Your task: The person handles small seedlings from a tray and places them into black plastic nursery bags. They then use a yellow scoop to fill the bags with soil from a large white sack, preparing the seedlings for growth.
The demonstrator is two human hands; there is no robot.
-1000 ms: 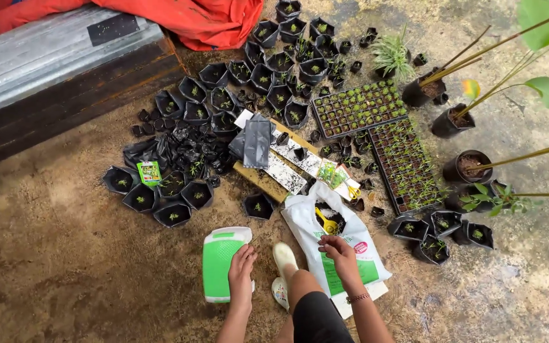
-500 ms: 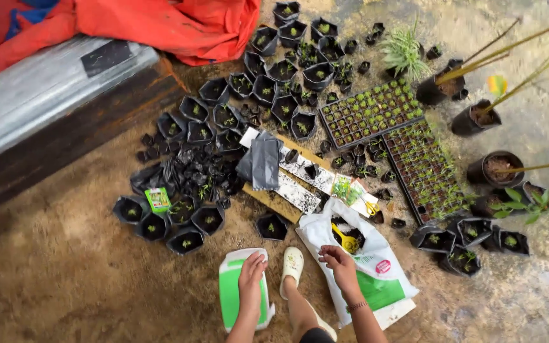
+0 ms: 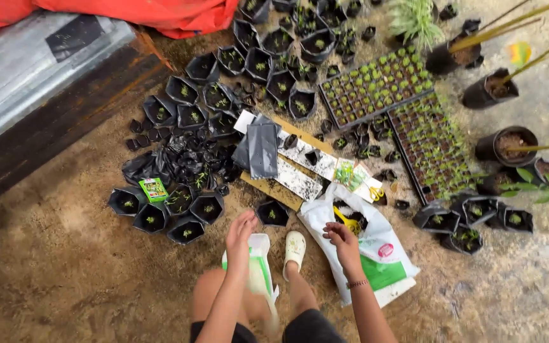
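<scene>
I see my left hand (image 3: 239,232) pinching the top of a green-and-white bag (image 3: 257,270) standing on the dirt floor (image 3: 52,279) beside my white shoe (image 3: 294,249). My right hand (image 3: 342,240), fingers loosely curled, touches the white plastic sack (image 3: 376,254) at its three o'clock; black seedling bags (image 3: 189,213) lie around eleven o'clock.

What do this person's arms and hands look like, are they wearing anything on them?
Both arms are bare, with no sleeves and no gloves. The left hand wears nothing visible. The right hand has a thin beaded bracelet at the wrist.
</scene>
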